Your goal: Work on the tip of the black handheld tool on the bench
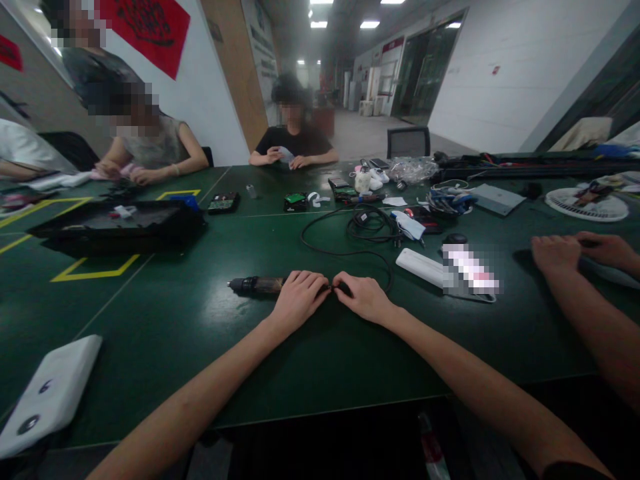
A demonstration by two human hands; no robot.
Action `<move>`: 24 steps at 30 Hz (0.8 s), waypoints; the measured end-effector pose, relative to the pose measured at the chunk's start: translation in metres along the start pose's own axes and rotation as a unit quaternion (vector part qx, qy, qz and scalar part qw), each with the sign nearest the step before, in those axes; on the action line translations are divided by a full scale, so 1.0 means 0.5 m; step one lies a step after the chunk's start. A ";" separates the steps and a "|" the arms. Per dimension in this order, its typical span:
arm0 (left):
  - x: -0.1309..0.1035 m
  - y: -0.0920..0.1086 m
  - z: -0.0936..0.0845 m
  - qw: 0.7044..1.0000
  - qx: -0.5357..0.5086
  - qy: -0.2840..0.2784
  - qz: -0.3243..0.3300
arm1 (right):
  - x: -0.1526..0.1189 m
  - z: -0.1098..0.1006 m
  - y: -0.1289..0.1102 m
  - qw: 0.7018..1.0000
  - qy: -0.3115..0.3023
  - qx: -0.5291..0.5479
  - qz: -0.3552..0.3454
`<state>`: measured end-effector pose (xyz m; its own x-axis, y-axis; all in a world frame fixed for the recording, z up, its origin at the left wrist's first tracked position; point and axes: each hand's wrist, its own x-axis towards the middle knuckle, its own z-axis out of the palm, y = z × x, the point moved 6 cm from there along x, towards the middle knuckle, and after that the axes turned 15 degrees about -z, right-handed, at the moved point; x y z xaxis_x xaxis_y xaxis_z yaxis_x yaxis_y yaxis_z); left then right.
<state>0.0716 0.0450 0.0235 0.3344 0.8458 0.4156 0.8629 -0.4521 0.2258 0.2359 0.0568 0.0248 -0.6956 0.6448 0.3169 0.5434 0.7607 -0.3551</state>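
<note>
A dark electric screwdriver [257,286] lies on the green table, its tip pointing left. My left hand [299,298] is closed around its rear end. Close beside it, my right hand [365,297] pinches the end of a black cable [345,254] against the back of the screwdriver; the fingers hide most of the joint, so I cannot tell whether the two are connected. From my right hand the cable curves up and leftward, then into a loose coil beyond my hands.
A white power bank-like block [421,265] and a blurred-out phone-like item [470,268] lie to the right. At left are a black tray [117,230] and a white case [53,393]. Another person's hands [557,253] rest at far right; several people sit across.
</note>
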 end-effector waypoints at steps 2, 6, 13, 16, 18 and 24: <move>0.000 0.002 -0.002 1.000 -0.004 -0.001 0.001 | 0.000 0.000 0.000 1.000 0.001 -0.004 0.002; -0.002 0.008 -0.007 1.000 -0.007 -0.002 0.007 | 0.000 -0.001 0.000 1.000 0.002 -0.003 0.001; 0.000 0.006 -0.007 1.000 0.000 -0.005 0.007 | 0.001 -0.002 -0.002 1.000 -0.005 -0.004 0.004; 0.001 0.005 -0.006 1.000 -0.001 -0.007 0.004 | 0.001 -0.004 -0.003 1.000 -0.006 -0.005 0.003; 0.002 0.003 -0.005 1.000 -0.006 -0.007 0.001 | 0.001 -0.004 -0.005 1.000 -0.006 -0.003 0.002; 0.002 0.002 -0.005 1.000 -0.014 0.001 -0.004 | 0.001 -0.005 -0.005 1.000 -0.008 0.007 0.007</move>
<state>0.0718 0.0448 0.0266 0.3270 0.8491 0.4149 0.8545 -0.4531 0.2539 0.2355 0.0556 0.0281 -0.6958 0.6537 0.2975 0.5464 0.7506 -0.3716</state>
